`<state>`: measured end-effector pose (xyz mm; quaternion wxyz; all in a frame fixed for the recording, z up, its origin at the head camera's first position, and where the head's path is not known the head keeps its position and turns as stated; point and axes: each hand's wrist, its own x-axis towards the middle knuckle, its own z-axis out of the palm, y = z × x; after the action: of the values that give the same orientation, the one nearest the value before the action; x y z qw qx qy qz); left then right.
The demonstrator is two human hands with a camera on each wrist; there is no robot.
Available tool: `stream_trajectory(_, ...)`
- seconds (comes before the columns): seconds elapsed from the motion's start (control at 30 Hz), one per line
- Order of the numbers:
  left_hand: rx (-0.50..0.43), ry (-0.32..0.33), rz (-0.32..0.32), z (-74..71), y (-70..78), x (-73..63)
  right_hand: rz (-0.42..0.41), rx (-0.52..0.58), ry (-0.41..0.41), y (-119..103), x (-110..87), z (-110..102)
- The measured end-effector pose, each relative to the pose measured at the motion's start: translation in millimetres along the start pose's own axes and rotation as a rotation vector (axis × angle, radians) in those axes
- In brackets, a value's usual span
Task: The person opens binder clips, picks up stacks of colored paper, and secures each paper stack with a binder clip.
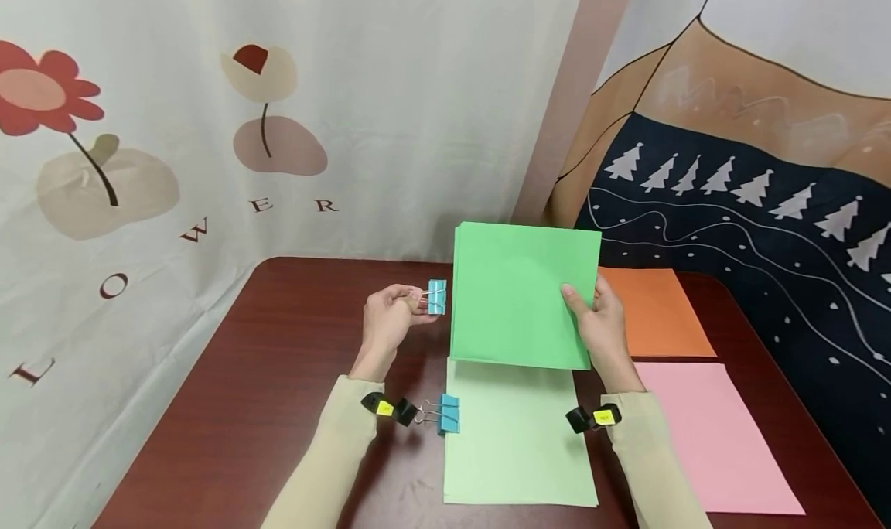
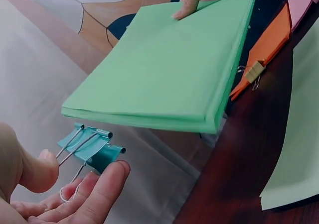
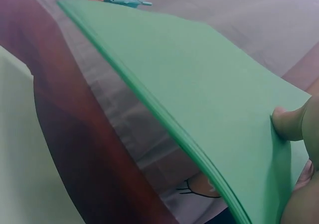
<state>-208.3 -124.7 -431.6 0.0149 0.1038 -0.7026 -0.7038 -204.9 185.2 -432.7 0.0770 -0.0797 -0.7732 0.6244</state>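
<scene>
Right hand (image 1: 604,324) holds the green paper stack (image 1: 525,293) raised above the worktop (image 1: 278,359), thumb on top, fingers clamped on its right edge. Left hand (image 1: 390,319) pinches a blue binder clip (image 1: 436,296) by its wire handles, just left of the stack, not yet on it. The pale green stack (image 1: 518,444) lying near already carries a second blue clip (image 1: 448,414). Orange sheets (image 1: 654,312) and pink sheets (image 1: 710,436) lie to the right.

Beige long sleeves on both arms, left sleeve (image 1: 327,452) and right sleeve (image 1: 650,452). Small black cam w/ yellow label on each wrist: left cam (image 1: 387,407), right cam (image 1: 593,418).
</scene>
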Motion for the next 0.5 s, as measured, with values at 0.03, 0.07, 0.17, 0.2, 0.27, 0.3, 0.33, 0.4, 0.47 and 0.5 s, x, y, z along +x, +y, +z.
stream_trajectory(0.03,-0.001,-0.002,0.002,0.0,0.2,-0.6,-0.003,0.005,-0.001,0.4,-0.2,0.7)
stream_trajectory(0.07,-0.002,-0.004,0.004,0.0,0.4,-1.2,-0.005,0.008,-0.002,0.7,-0.4,1.5)
stream_trajectory(0.17,-0.002,-0.006,0.008,-0.7,0.7,-2.7,-0.006,0.012,-0.007,2.1,0.1,4.4)
stream_trajectory(0.2,0.003,-0.003,0.007,-1.0,0.5,-3.2,-0.007,0.012,-0.011,2.4,0.1,5.3)
stream_trajectory(0.27,-0.001,0.001,0.006,-1.3,-0.1,-3.8,-0.01,0.011,-0.017,3.1,0.5,7.5)
stream_trajectory(0.3,0.0,0.002,0.005,-1.3,-0.5,-3.9,-0.012,0.015,-0.021,3.2,0.5,8.5)
stream_trajectory(0.33,-0.003,0.001,0.003,-1.2,-0.6,-4.3,-0.017,0.013,-0.023,3.3,0.0,9.1)
stream_trajectory(0.4,-0.005,-0.005,0.0,-0.1,-0.7,-5.0,-0.028,0.01,-0.026,3.9,-0.4,10.0)
stream_trajectory(0.47,-0.008,-0.013,-0.002,1.5,-0.6,-5.6,-0.041,0.011,-0.023,4.5,-1.1,10.6)
stream_trajectory(0.5,-0.006,-0.016,-0.005,2.5,-0.4,-5.9,-0.048,0.012,-0.021,4.8,-1.4,10.8)
